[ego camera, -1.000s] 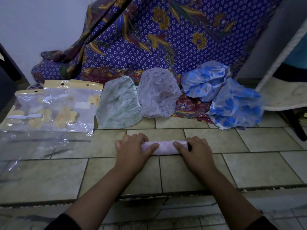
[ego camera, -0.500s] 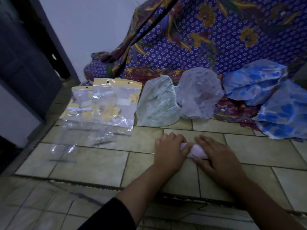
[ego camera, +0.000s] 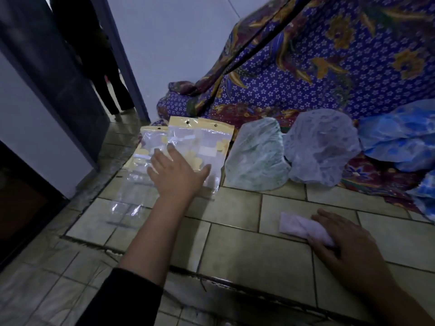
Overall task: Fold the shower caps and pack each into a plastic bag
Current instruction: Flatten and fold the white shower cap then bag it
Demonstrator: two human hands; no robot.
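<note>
Clear yellow-topped plastic bags [ego camera: 202,147] are laid at the left, under the left hand [ego camera: 176,172]. To their right, a green-printed shower cap [ego camera: 256,161], a grey shower cap [ego camera: 322,147] and blue shower caps [ego camera: 397,140] are lined up. Nearer, a folded white shower cap [ego camera: 297,225] is partly covered by the right hand [ego camera: 348,245].

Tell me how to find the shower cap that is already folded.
Start at the big purple flowered cloth and look down to the tiled floor before it. The folded shower cap lies there, partly under the right hand. It is a flat pale strip; the other caps are puffy.
</note>
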